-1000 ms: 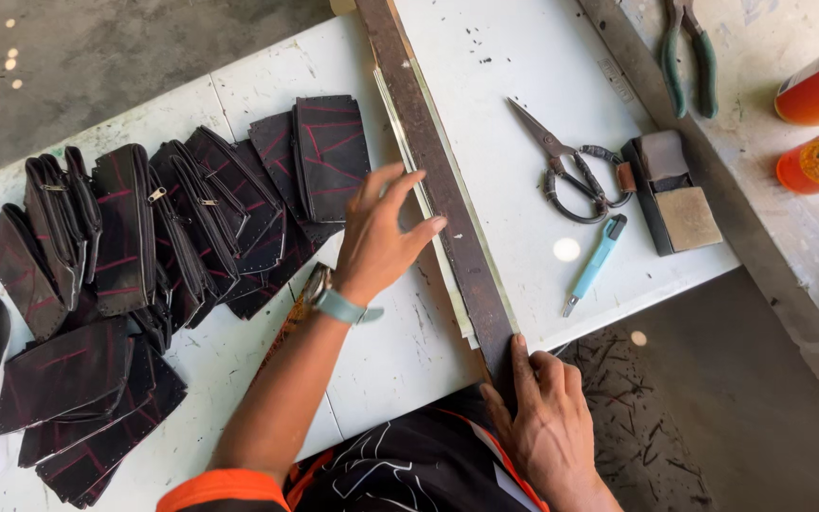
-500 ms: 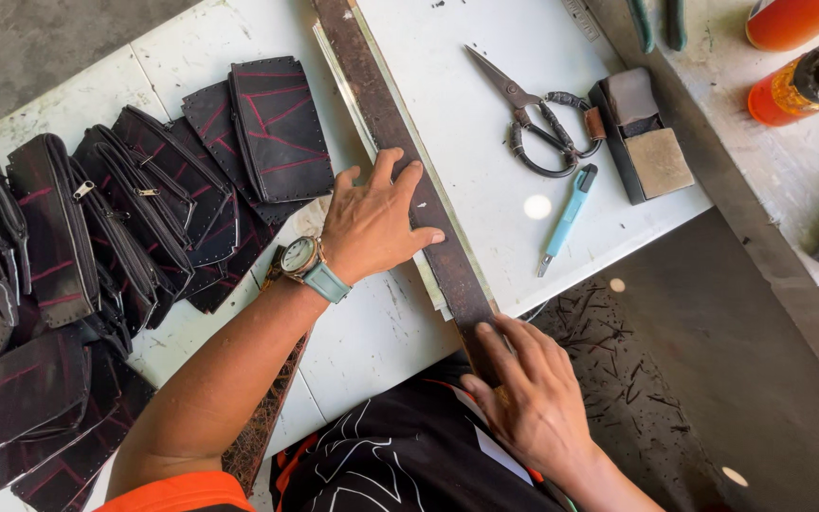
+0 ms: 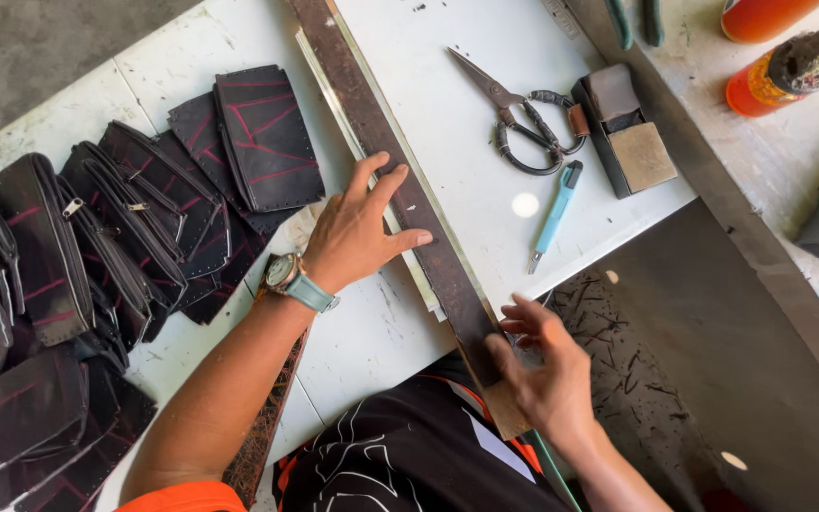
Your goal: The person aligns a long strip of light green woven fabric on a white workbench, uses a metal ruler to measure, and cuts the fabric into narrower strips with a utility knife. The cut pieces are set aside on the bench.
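Head camera looks steeply down, close over the white table [image 3: 485,190].

White, scuffed worktable [image 3: 485,161] under bright daylight, bordered by grey concrete floor [image 3: 40,57] and a darker, debris-strewn floor patch [image 3: 675,313].

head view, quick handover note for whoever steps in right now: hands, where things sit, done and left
Left hand: flat, pressing the long dark strip onto the white table.
Right hand: fingers at the strip's near end, at the table edge.
Scissors, blue-handled knife and block lie right of the strip, untouched.
Dark pouches are piled on the left.
No cut in the strip is visible.
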